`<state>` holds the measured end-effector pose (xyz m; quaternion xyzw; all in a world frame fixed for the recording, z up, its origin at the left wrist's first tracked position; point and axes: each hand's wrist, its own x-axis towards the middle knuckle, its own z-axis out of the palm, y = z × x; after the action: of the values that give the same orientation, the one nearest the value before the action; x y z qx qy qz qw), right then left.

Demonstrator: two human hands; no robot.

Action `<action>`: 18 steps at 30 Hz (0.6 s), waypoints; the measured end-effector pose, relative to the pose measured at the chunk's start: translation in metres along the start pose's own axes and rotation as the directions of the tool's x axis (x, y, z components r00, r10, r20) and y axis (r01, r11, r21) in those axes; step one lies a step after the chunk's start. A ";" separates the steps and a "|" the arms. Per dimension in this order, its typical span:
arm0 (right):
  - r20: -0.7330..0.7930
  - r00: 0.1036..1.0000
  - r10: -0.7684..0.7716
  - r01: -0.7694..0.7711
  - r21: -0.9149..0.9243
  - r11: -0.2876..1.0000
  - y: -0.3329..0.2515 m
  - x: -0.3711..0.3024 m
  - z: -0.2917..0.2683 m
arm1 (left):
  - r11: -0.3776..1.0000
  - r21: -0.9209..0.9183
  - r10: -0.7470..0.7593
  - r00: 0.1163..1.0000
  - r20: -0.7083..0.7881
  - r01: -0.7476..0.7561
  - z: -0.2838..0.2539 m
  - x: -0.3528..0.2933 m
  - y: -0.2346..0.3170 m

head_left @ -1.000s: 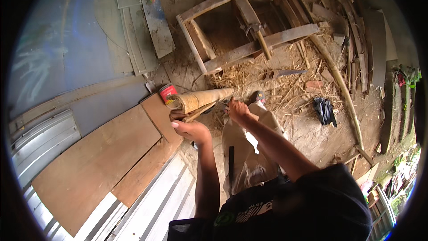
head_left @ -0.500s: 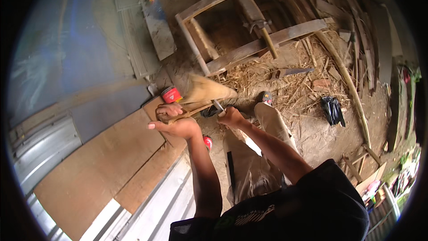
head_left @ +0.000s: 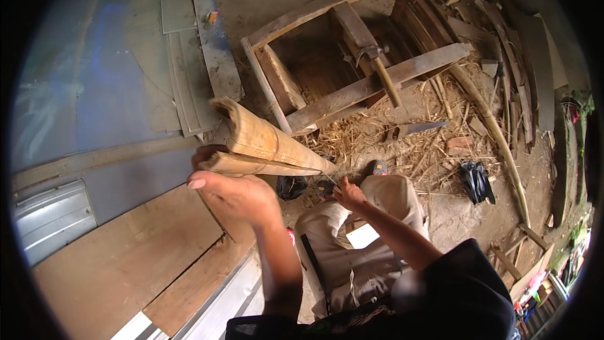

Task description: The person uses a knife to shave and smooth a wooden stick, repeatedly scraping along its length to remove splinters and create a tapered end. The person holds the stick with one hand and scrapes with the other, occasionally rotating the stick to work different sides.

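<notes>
While L hand (head_left: 238, 196) grips split bamboo (head_left: 264, 140) at flared end, R hand (head_left: 350, 194) clenches blade tool (head_left: 329, 179); bamboo prob. stiff, light, sharp-edged: hold outer skin.

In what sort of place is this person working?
Probably a makeshift woodworking spot: a handsaw lies among scattered shavings, and a hammer rests on a wooden frame.

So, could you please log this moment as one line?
left hand: holding split bamboo; right hand: thin tool at bamboo's far end; hammer: on wooden frame; saw: on ground
</notes>
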<state>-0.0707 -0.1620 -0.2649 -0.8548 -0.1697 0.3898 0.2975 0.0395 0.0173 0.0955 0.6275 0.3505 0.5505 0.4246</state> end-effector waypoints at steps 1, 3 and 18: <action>0.003 0.999 -0.047 0.047 0.007 0.999 0.009 0.000 0.005 | 1.000 -0.019 -0.022 1.000 0.017 0.022 -0.004 0.000 -0.009; -0.102 0.967 -0.235 0.239 0.021 0.971 0.018 0.007 0.006 | 0.987 -0.124 0.110 0.990 0.083 -0.099 -0.010 0.001 -0.033; 0.055 0.798 -0.600 0.574 0.233 0.785 0.009 0.076 0.002 | 0.949 -0.281 0.205 0.958 0.202 -0.144 -0.079 -0.032 -0.215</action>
<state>-0.0230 -0.1285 -0.3150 -0.6979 -0.4046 0.3463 0.4789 -0.0378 0.0848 -0.1115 0.6533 0.1657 0.5519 0.4911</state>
